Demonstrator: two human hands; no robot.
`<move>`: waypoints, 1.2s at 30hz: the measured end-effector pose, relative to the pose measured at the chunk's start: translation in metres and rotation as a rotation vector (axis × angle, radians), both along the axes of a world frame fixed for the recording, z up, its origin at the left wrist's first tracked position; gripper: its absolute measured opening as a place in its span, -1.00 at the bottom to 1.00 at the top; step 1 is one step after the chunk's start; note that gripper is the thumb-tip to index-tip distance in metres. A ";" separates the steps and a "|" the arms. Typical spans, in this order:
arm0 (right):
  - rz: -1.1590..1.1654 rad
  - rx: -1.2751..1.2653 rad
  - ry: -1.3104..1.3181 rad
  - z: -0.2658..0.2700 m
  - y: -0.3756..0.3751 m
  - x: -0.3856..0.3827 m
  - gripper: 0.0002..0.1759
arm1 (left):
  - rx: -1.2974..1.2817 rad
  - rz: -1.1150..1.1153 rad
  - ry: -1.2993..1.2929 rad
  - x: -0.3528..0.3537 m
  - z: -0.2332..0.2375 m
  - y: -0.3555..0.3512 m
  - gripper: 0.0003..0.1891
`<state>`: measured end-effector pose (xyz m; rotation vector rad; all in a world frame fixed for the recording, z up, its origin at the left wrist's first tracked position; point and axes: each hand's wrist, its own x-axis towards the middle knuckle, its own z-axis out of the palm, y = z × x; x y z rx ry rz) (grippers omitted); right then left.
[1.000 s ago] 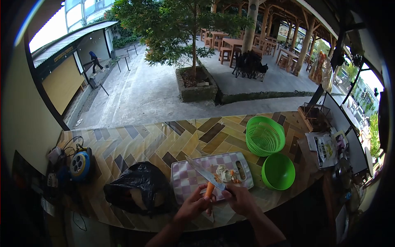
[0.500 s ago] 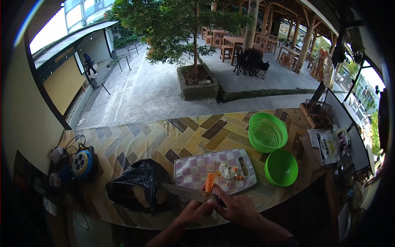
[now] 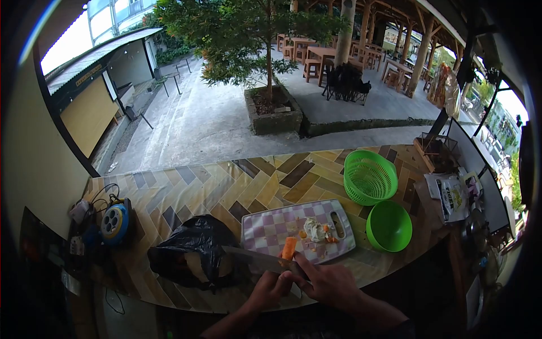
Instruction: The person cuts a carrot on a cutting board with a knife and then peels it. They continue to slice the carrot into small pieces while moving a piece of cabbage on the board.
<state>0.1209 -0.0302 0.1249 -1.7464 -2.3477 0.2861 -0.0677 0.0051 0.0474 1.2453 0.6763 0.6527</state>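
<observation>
At the near edge of the checkered cutting board (image 3: pixel 265 226), an orange carrot (image 3: pixel 289 248) stands upright above my hands. My left hand (image 3: pixel 269 290) is closed around its lower part, which the fingers hide. My right hand (image 3: pixel 333 284) is closed on the handle of a large knife (image 3: pixel 254 260), whose blade points left and passes against the carrot near my fingers. Pale and orange scraps (image 3: pixel 317 231) lie on the right part of the board.
A black plastic bag (image 3: pixel 197 243) sits left of the board. To the right stand a green basket (image 3: pixel 370 178) and a green bowl (image 3: pixel 389 226). A blue cable reel (image 3: pixel 114 222) is at the far left, and packets (image 3: pixel 453 199) lie at the right.
The view has shifted slightly. Both hands still hold the carrot and knife, with the blade a little differently angled. The distant person at the upper left is no longer visible.
</observation>
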 end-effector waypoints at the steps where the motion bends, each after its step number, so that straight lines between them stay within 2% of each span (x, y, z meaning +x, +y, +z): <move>1: 0.004 0.007 -0.003 -0.001 0.000 0.000 -0.40 | -0.006 0.020 0.007 0.000 0.002 -0.002 -0.65; 7: -0.003 0.006 -0.009 0.005 0.004 -0.006 -0.52 | 0.025 0.224 0.005 0.007 0.010 -0.005 -0.59; 16: 0.000 0.025 -0.037 0.007 0.008 -0.009 -0.53 | -0.029 0.236 0.096 0.004 0.004 0.000 -0.46; 28: -0.006 0.030 -0.044 0.013 0.011 -0.011 -0.46 | -0.022 0.217 0.120 0.000 0.003 0.008 -0.57; 31: -0.073 0.055 -0.008 0.019 0.013 -0.010 -0.43 | 0.000 0.332 0.056 0.009 0.004 0.006 -0.63; 34: -0.156 0.118 0.075 0.010 0.019 -0.001 -0.45 | 0.006 0.248 0.073 0.006 0.003 0.006 -0.64; 36: -0.184 0.094 0.175 0.011 0.019 0.003 -0.45 | -0.163 0.206 -0.040 0.005 0.008 0.005 -0.63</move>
